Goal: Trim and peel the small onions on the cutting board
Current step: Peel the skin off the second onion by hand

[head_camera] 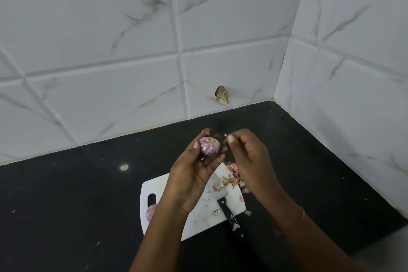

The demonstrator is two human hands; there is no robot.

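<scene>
You get soft, even light, one glare spot on the dark tabletop (124,167), slight blur throughout, tile lines bending at edges.

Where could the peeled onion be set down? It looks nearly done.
The cutting board has bare room at its near-left part, between the second onion and the knife. The far-right end is crowded with peels. The dark counter left of the board is free too.

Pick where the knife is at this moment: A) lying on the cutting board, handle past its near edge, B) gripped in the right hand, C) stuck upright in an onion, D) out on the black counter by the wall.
A: the knife lies on the cutting board, neither hand touching it.
</scene>
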